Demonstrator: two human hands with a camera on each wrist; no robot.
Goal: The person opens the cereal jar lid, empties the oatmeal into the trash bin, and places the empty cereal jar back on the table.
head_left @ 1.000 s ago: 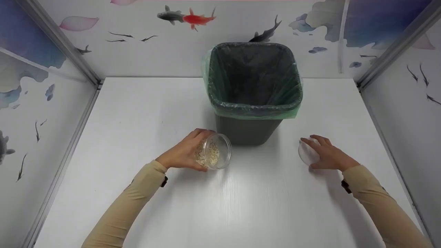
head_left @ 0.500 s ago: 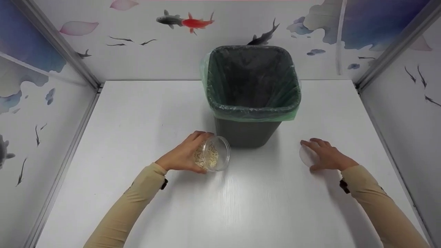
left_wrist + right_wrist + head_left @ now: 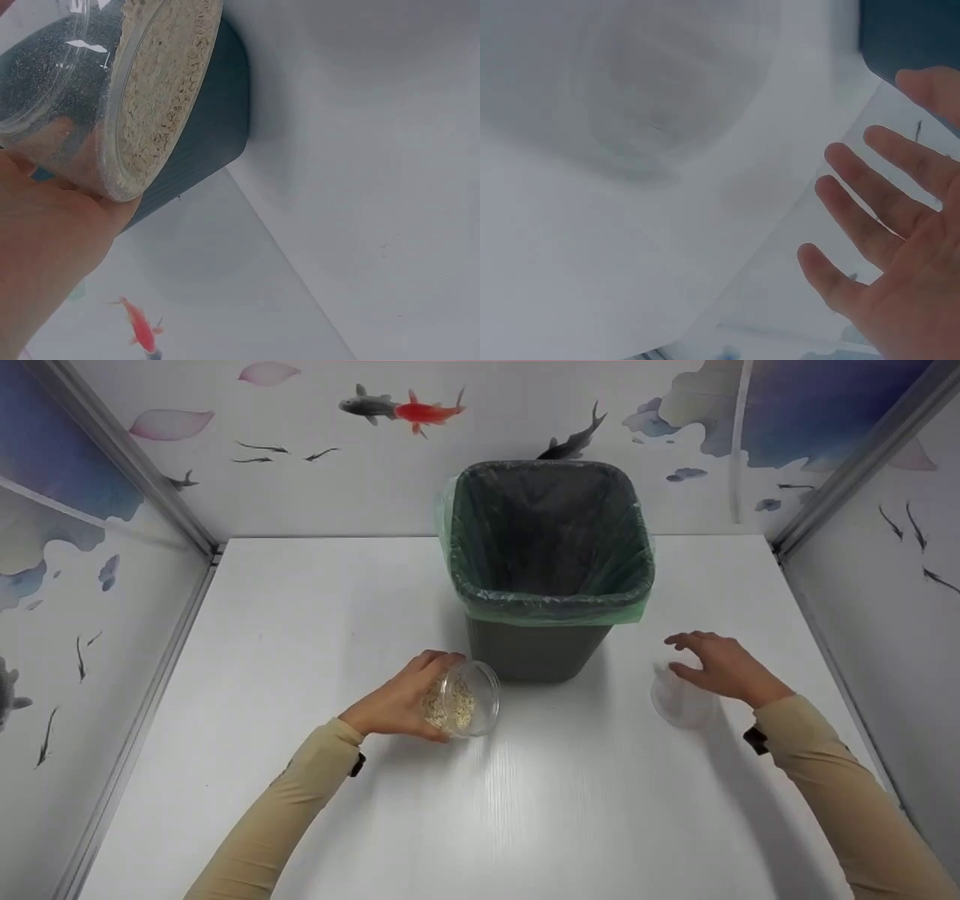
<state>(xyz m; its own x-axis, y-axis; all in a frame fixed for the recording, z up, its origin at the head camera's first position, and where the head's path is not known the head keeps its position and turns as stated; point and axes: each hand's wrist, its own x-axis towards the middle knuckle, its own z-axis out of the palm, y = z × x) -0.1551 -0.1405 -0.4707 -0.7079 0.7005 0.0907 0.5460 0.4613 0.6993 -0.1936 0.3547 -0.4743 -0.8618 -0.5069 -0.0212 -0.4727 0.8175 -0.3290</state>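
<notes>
In the head view, my left hand [image 3: 397,697] grips a clear round plastic tub [image 3: 486,701] from its left side. Pale oat-like flakes [image 3: 457,705] lie in the tub, which is tilted with its mouth to the right. The left wrist view shows these flakes [image 3: 165,90] against the tub's base. Over to the right, my right hand [image 3: 721,664] hovers over a clear round lid [image 3: 681,706] lying on the table. Seen in the right wrist view, the fingers [image 3: 885,195] are spread and hold nothing, apart from the blurred lid [image 3: 675,75].
A dark grey bin [image 3: 540,652] with a green liner bag [image 3: 555,611] folded over its rim stands at the back centre, just behind the tub. The white table [image 3: 480,825] is enclosed by printed panels [image 3: 300,495] at the back and both sides.
My right hand has let go of the lid and moved up and away from it, leaving it on the table. My left hand keeps its hold on the tub, almost still.
</notes>
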